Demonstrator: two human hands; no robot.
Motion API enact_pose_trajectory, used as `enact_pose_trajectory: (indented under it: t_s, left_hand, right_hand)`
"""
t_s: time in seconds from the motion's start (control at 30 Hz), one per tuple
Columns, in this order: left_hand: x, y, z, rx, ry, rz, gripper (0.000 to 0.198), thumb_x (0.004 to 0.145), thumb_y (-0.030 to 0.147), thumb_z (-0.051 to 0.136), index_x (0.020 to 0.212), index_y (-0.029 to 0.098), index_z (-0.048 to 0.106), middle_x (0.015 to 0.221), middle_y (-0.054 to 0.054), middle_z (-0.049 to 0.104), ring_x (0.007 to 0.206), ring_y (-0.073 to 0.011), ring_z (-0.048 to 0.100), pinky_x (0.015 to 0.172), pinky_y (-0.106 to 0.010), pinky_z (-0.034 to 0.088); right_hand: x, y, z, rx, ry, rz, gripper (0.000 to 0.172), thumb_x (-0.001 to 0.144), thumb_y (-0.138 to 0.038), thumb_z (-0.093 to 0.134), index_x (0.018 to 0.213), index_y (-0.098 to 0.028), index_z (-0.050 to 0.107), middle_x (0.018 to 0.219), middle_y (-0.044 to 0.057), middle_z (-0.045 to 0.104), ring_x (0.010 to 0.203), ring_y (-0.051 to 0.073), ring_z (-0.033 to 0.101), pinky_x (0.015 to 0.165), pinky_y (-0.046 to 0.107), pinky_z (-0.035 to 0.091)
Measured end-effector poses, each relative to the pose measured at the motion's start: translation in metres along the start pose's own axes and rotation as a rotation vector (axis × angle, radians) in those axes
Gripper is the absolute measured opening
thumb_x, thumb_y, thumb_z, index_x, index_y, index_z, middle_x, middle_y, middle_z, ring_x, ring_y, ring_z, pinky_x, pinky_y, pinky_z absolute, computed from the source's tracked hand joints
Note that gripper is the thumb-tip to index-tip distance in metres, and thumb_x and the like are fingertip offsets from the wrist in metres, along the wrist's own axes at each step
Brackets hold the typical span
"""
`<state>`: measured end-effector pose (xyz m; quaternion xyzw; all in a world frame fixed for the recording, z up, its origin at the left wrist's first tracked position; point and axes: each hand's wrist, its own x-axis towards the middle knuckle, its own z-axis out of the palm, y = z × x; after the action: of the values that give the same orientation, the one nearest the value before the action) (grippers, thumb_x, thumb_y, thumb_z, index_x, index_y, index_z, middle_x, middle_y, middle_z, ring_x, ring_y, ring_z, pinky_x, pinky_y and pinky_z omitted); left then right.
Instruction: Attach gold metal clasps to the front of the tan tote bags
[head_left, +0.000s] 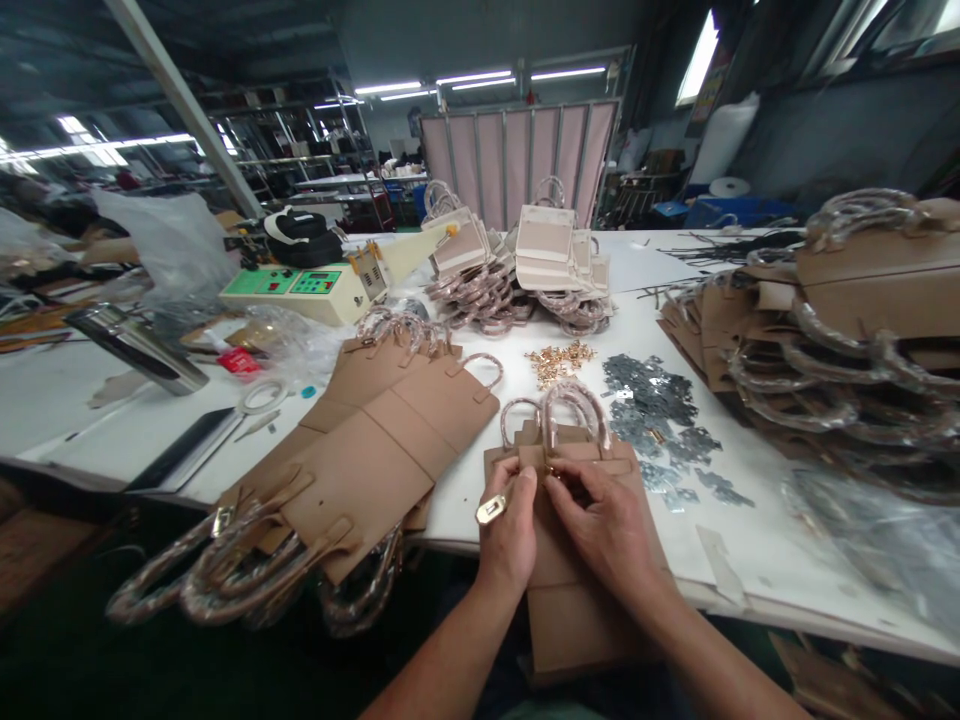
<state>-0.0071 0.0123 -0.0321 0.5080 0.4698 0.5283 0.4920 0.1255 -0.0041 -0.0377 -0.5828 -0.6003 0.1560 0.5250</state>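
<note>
A tan bag panel with plastic-wrapped handles lies over the table's front edge and my lap. My left hand is closed on the panel's upper part. A gold clasp plate on a strap sticks out at the left of that hand. My right hand is closed in a pinch, its thumb and fingertips at a small gold fitting just below the handles. Fingers partly cover the fitting. Beyond the handles lie a pile of small gold fittings and many flat grey metal plates.
Stacked tan panels overhang the front edge at left; more tan panels pile up at right. Pale bag pieces stand at the back. A control-panel machine, a steel flask and a tape roll sit at left.
</note>
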Motion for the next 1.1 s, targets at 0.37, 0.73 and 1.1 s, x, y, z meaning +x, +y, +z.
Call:
enact_pose_trajectory:
  t_s: [0.37,0.73,1.1]
  left_hand:
    - [-0.012,0.010,0.008,0.082,0.009,0.015,0.025,0.099,0.040,0.053,0.105,0.023,0.070,0.106,-0.004,0.074,0.106,-0.0232,0.066,0.096,-0.032,0.048]
    - [-0.010,0.008,0.002,0.077,0.001,0.037,0.031,0.100,0.048,0.055,0.111,0.024,0.070,0.114,-0.005,0.073,0.111,-0.0252,0.066,0.098,-0.033,0.048]
    - [0.011,-0.024,0.001,-0.081,0.061,-0.122,0.035,0.089,0.055,0.068,0.107,0.025,0.070,0.111,-0.003,0.074,0.109,-0.0274,0.067,0.093,-0.035,0.052]
  right_hand:
    - [0.005,-0.019,-0.013,0.032,-0.131,0.095,0.015,0.090,-0.031,0.060,0.092,-0.024,0.073,0.085,0.002,0.076,0.071,0.020,0.070,0.066,0.029,0.054]
    - [0.014,-0.017,-0.022,0.422,-0.196,0.315,0.033,0.083,-0.036,0.073,0.112,-0.021,0.069,0.083,0.002,0.073,0.076,0.020,0.070,0.072,0.031,0.057]
    - [0.022,-0.008,-0.001,0.341,-0.165,0.350,0.013,0.086,-0.033,0.067,0.077,-0.023,0.066,0.065,-0.002,0.067,0.060,0.017,0.064,0.060,0.027,0.049]
